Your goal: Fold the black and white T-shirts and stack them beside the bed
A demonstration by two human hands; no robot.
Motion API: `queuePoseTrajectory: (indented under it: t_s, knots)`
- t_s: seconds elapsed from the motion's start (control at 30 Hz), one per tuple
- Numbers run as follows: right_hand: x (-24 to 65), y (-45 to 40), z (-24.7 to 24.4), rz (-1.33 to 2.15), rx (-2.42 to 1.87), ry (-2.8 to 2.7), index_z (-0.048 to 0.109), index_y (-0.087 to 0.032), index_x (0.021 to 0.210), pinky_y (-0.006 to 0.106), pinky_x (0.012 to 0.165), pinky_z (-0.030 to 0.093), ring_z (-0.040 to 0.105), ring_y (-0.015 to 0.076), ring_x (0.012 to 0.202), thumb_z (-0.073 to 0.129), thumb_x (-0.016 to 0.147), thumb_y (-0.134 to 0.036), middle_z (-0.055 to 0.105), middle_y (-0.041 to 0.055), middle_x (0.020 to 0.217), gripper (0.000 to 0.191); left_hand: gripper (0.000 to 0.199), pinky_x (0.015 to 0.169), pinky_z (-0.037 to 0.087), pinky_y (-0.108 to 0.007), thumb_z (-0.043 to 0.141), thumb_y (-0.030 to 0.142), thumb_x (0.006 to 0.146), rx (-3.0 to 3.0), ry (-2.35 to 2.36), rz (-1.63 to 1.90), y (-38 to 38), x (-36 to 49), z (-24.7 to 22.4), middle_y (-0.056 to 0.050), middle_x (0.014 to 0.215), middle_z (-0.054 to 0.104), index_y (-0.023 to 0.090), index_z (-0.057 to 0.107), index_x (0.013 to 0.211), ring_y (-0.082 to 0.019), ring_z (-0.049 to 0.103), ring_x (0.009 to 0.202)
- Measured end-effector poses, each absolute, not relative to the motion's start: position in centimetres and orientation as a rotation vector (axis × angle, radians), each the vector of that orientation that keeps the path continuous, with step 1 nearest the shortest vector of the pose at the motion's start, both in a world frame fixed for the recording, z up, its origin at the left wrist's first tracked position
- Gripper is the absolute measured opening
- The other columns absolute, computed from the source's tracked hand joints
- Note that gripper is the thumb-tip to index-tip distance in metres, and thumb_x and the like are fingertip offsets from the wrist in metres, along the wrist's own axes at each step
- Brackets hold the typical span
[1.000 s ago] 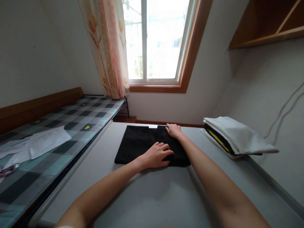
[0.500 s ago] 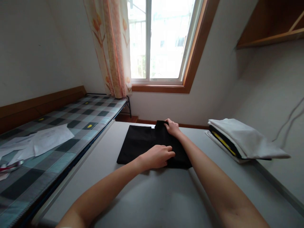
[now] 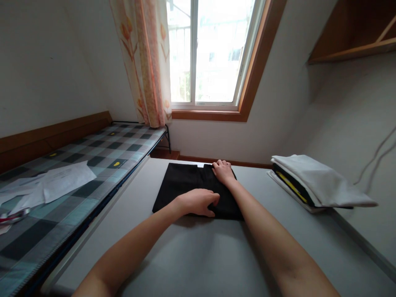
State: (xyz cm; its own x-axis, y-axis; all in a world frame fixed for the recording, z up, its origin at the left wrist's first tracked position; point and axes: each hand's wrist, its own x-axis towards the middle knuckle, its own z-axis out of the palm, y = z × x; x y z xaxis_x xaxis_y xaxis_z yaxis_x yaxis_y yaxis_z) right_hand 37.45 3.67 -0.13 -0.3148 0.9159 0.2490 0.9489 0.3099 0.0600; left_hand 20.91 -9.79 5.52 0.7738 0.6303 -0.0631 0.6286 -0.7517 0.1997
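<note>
A black folded cloth, apparently a garment, (image 3: pixel 177 181) lies flat on the light grey table (image 3: pixel 192 255), its two side panels turned in so that they meet near the middle. My right hand (image 3: pixel 223 170) rests with fingers spread on the far right part of the cloth. Over the near edge hovers or lies my left hand (image 3: pixel 199 202), thumb and forefinger parted with nothing visible between them; whether it touches the fabric I cannot tell. My hands and forearms hide part of the cloth's right half.
On the right of the table sits a stack of folded cloths (image 3: pixel 318 181), white on top with black and yellow layers below. Left of the table, a bed with a checked cover (image 3: pixel 120 140) bears loose papers (image 3: pixel 68 179). A window and curtain (image 3: pixel 151 62) are ahead.
The raised black flap has come down flat onto the cloth. My right hand has gone from pinching it to lying spread on top; my left thumb and forefinger have parted.
</note>
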Motion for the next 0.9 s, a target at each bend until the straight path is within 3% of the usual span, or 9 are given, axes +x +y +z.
queuePoseTrajectory:
  t_s: [0.17,0.27,0.37,0.53,0.73,0.9]
  knots:
    - [36.1,3.5,0.4,-0.231,-1.535,-2.402,0.060,-0.019,0.119,0.038,0.091,0.034,0.050,0.0269,0.108,0.041,0.094,-0.019,0.059,0.0139,0.116,0.032,0.043,0.066,0.050,-0.032,0.050,0.056,0.088,2.595,1.582,-0.041,-7.8,18.5,5.8,-0.012,0.082,0.071,0.017,0.067,0.081,-0.028,0.069,0.081]
    - [34.4,3.8,0.5,0.080,-1.584,-2.325,0.063,-0.020,0.112,0.033,0.086,0.038,0.055,0.0230,0.102,0.039,0.097,-0.032,0.061,0.0110,0.111,0.032,0.051,0.071,0.053,-0.036,0.048,0.061,0.085,2.503,1.710,-0.131,-7.1,18.2,5.1,-0.017,0.090,0.072,0.016,0.071,0.085,-0.032,0.069,0.088]
    - [32.6,4.4,0.6,0.226,-1.710,-2.205,0.065,-0.023,0.112,0.037,0.089,0.039,0.055,0.0254,0.107,0.039,0.095,-0.049,0.060,0.0107,0.114,0.040,0.054,0.077,0.054,-0.038,0.051,0.063,0.080,2.457,1.714,-0.292,-7.1,18.7,4.6,-0.017,0.096,0.073,0.015,0.072,0.092,-0.033,0.069,0.093]
    - [30.2,5.1,0.5,0.366,-1.861,-2.167,0.068,-0.027,0.112,0.046,0.099,0.033,0.046,0.0315,0.120,0.050,0.087,-0.061,0.051,0.0131,0.127,0.046,0.053,0.079,0.054,-0.039,0.059,0.063,0.069,2.432,1.660,-0.437,-7.2,19.0,4.7,-0.015,0.090,0.074,0.017,0.072,0.092,-0.032,0.069,0.092]
    - [29.9,5.7,-0.4,0.480,-1.864,-2.068,0.068,-0.030,0.108,0.045,0.096,0.034,0.049,0.0287,0.117,0.065,0.082,-0.046,0.054,0.0086,0.124,0.031,0.030,0.070,0.055,-0.033,0.058,0.044,0.072,2.392,1.574,-0.481,-6.9,18.8,5.1,-0.007,0.066,0.072,0.018,0.069,0.084,-0.025,0.071,0.072]
    - [30.3,6.3,-1.0,0.540,-1.777,-1.939,0.069,-0.027,0.099,0.043,0.093,0.037,0.054,0.0261,0.110,0.067,0.080,-0.042,0.061,0.0056,0.113,0.025,0.028,0.070,0.055,-0.034,0.056,0.041,0.073,2.443,1.545,-0.446,-7.0,18.9,5.2,-0.008,0.069,0.072,0.018,0.069,0.081,-0.025,0.071,0.073]
